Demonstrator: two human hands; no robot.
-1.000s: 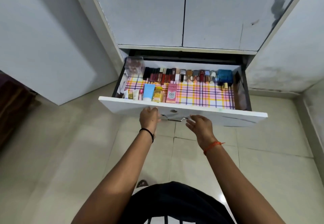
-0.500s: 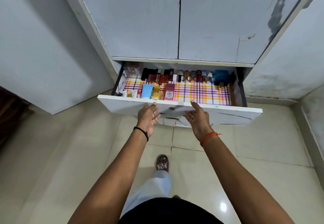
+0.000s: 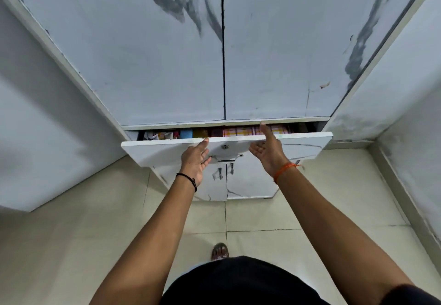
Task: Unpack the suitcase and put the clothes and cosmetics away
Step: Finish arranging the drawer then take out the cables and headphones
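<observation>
With the drawer (image 3: 298, 146) nearly shut on the cosmetics (image 3: 191, 133) inside, your left hand (image 3: 194, 161) presses it with straight fingers, but your right hand (image 3: 267, 150) reaches its extended fingertip over the top edge, risking a pinch under the cabinet.

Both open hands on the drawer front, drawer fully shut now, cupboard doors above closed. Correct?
Not quite. In the head view the drawer is not fully shut: a gap remains, with cosmetics visible inside. The rest holds: left hand and right hand are open on the drawer front, and the cupboard doors above are closed.
</observation>
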